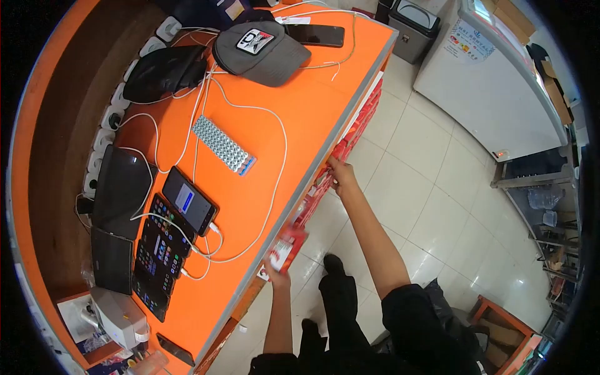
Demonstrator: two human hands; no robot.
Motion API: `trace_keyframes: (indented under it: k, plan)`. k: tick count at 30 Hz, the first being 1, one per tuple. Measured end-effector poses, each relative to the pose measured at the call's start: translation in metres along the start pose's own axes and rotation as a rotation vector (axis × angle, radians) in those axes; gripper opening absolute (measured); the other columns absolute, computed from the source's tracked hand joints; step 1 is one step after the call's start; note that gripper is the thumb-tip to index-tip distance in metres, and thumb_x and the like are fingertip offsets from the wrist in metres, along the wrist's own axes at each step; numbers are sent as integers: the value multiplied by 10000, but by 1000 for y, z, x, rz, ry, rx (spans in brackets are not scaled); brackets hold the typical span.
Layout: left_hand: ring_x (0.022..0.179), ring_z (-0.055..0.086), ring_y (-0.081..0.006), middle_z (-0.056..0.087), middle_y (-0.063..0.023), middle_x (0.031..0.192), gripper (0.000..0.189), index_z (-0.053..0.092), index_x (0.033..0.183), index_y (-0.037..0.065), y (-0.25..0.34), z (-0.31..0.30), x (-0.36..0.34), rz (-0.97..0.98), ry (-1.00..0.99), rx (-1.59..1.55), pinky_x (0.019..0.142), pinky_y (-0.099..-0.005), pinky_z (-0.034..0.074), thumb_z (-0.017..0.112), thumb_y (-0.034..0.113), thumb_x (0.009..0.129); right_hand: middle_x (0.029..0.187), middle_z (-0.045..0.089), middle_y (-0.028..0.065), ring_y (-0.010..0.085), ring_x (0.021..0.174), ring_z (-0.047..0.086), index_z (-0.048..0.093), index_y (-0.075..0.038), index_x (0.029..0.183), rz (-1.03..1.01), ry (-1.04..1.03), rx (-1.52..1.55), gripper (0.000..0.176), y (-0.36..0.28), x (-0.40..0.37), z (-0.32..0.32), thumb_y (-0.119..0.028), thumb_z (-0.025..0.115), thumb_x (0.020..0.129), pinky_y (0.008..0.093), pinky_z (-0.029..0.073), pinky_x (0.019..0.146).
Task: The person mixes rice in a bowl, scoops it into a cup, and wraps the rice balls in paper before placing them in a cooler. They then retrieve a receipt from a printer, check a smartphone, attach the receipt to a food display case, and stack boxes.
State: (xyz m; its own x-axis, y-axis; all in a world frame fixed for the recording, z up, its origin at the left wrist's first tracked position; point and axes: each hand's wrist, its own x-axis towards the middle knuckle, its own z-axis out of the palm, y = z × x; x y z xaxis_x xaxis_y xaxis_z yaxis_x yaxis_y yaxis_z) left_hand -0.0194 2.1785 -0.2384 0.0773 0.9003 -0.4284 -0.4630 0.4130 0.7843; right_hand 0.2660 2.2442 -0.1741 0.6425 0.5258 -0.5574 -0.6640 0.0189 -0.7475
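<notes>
My left hand (pixel 277 275) is closed around a red and white packet (pixel 287 249), slightly blurred, beside the counter's front edge. Further along that edge, my right hand (pixel 341 176) has its fingers curled in against a row of red packs (pixel 361 122) just below the countertop. Its fingertips are partly hidden, so what they grip cannot be made out. On the orange counter (pixel 300 112), a silver patterned block (pixel 223 145) with a blue end lies near the middle. A phone (pixel 190 201) with a lit screen has a white cable plugged in.
Several phones and tablets (pixel 159 250) overlap on the counter among white cables. A grey cap (pixel 265 50), a black pouch (pixel 164 74) and a dark phone (pixel 317 35) lie toward the far end. A white chest freezer (pixel 487 87) and a grey bin (pixel 409 31) stand across the tiled floor (pixel 425 162).
</notes>
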Motion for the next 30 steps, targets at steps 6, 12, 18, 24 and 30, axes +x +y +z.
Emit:
trace_keyframes:
  k: [6,12,18,24,30]
  plan:
    - [1112,439,-248,457,-47,1196,476,371,1220,136,-25,-136,35,-64,-106,277,883,-481,381,389,420,839,925,490,-19,104,807,410,521,-156,936,209,0,-63,405,15,-20,-24,-447,616,672,301,312,711]
    - [972,524,-242,533,-52,1070,584,417,1160,94,-28,-99,57,-401,-46,-37,792,-420,435,426,546,791,1108,513,51,265,952,531,423,-153,1160,264,-123,384,500,68,-123,-131,-446,518,766,404,462,710]
    - [737,535,-163,551,-6,934,416,476,1027,176,5,-86,20,-419,64,32,525,-294,413,454,511,783,1154,469,18,239,1037,478,403,-178,1178,360,175,368,524,101,-261,-213,-447,528,746,415,442,737]
    - [862,509,-163,507,29,1054,535,435,1105,255,30,-151,-75,-623,-26,195,590,-346,430,588,514,663,1051,545,81,224,950,551,399,-67,1180,-44,249,464,484,153,-391,-262,-268,532,761,379,463,807]
    - [930,508,-214,495,-56,1107,571,390,1198,98,35,-257,-179,-748,-914,494,738,-338,417,564,402,746,1069,558,125,215,985,542,463,-3,1111,-350,339,858,377,255,-631,-246,-228,527,815,359,405,898]
